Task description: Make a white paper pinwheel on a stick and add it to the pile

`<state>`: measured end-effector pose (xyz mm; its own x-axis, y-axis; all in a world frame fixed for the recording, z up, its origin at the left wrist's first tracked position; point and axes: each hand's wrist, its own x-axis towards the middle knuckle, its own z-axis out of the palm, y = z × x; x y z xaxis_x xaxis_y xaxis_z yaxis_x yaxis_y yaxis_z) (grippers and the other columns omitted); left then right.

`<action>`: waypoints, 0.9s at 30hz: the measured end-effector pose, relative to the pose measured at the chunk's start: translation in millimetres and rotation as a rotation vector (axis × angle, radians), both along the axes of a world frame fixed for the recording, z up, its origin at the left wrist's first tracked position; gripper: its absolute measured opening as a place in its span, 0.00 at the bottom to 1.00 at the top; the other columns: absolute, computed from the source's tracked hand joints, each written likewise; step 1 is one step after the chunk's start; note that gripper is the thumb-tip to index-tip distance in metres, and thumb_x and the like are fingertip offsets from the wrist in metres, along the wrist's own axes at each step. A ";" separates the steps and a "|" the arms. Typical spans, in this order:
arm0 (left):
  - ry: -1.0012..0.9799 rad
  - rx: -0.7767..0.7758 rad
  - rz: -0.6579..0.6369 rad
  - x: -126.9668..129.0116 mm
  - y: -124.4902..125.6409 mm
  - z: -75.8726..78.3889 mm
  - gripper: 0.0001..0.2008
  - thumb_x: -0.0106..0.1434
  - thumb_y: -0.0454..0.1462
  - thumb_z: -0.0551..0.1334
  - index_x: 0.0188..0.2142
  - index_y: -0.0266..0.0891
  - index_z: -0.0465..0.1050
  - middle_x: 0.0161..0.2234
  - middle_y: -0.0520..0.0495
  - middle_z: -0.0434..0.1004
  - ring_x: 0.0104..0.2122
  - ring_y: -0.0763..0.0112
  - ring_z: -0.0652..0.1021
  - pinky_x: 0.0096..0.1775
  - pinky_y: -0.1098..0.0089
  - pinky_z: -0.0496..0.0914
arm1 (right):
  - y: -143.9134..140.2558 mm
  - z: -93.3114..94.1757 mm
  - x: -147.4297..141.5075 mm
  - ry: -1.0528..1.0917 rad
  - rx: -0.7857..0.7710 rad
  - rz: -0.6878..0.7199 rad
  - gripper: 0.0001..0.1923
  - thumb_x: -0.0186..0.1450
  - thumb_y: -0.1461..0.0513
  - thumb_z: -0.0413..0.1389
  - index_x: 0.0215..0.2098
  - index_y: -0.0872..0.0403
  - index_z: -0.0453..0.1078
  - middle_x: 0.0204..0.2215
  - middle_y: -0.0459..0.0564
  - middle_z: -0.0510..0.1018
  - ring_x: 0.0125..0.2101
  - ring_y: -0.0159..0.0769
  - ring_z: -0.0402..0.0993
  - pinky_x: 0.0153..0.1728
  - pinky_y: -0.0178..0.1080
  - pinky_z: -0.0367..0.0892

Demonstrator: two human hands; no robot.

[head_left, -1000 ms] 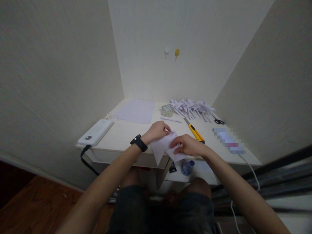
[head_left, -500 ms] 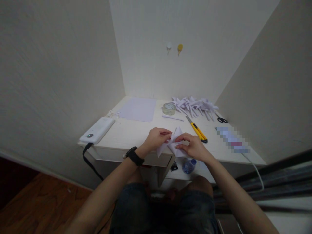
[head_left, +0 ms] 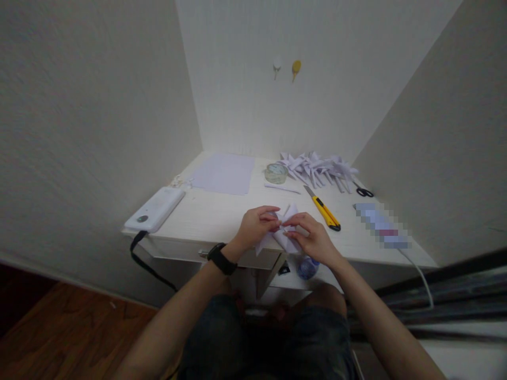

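Note:
A white paper pinwheel [head_left: 283,238] is held between my two hands at the front edge of the desk. My left hand [head_left: 257,226] pinches it from the left, fingertips near its centre. From the right, my right hand [head_left: 311,235] has thumb and forefinger closed on the paper at the middle. The fingertips hide the exact centre. Behind my hands lies a thin rolled paper stick [head_left: 282,188]. A yellow utility knife [head_left: 325,212], blade out, rests to the right of my right hand.
At the back stand a roll of clear tape [head_left: 276,173] and a heap of folded paper pinwheels [head_left: 317,168]. Paper sheets [head_left: 225,173] lie at back left, a white power bank [head_left: 156,209] at left. Scissors [head_left: 364,192] lie at right. Below is a plastic bottle [head_left: 308,268].
The fingertips of both hands have drawn closer together at the pinwheel's centre. The view has shifted slightly; the things on the desk lie as before.

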<state>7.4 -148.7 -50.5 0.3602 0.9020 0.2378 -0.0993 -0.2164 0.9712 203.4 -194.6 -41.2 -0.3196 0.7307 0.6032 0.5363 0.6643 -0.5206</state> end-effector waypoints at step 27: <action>0.096 0.057 0.031 -0.4 -2.7 0.3 0.18 0.54 0.36 0.69 0.45 0.36 0.77 0.30 0.48 0.83 0.28 0.69 0.81 0.33 0.71 0.76 | -2.4 -4.1 -1.6 0.091 -0.050 -0.101 0.06 0.60 0.62 0.65 0.33 0.49 0.71 0.33 0.48 0.77 0.37 0.41 0.73 0.40 0.43 0.69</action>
